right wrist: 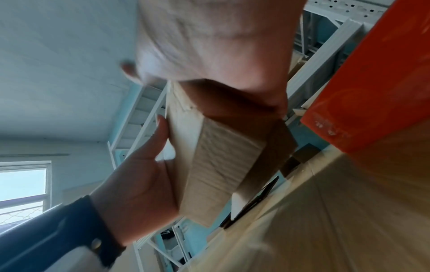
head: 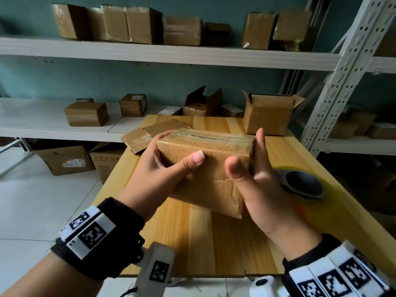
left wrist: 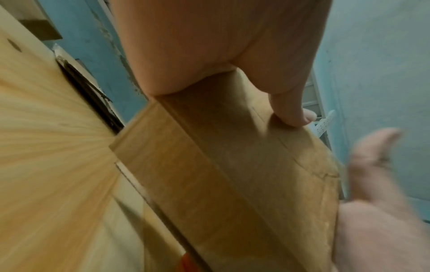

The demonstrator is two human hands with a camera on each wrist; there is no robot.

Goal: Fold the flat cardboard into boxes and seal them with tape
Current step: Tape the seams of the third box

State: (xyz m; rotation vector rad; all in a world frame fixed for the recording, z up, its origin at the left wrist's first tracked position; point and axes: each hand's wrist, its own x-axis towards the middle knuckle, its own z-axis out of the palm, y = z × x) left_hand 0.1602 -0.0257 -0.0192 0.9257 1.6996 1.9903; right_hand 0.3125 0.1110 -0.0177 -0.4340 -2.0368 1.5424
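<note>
1. We hold a taped cardboard box [head: 205, 168] in the air above the wooden table [head: 192, 243], one hand at each end.
2. Our left hand [head: 158, 168] grips the box's left end: the thumb lies flat across the near face, and the fingers wrap round the far side.
3. Our right hand [head: 257, 179] clamps the right end, with its fingers straight up along the end face and the thumb bent toward the near face.
4. Clear tape runs along the box's top seam.
5. Just right of our right hand, a tape dispenser [head: 302, 185] lies on the table.
6. Farther off, flattened cardboard [head: 147, 133] lies on the table's far left part.
7. An open box [head: 267, 114] stands at the far right corner.
</note>
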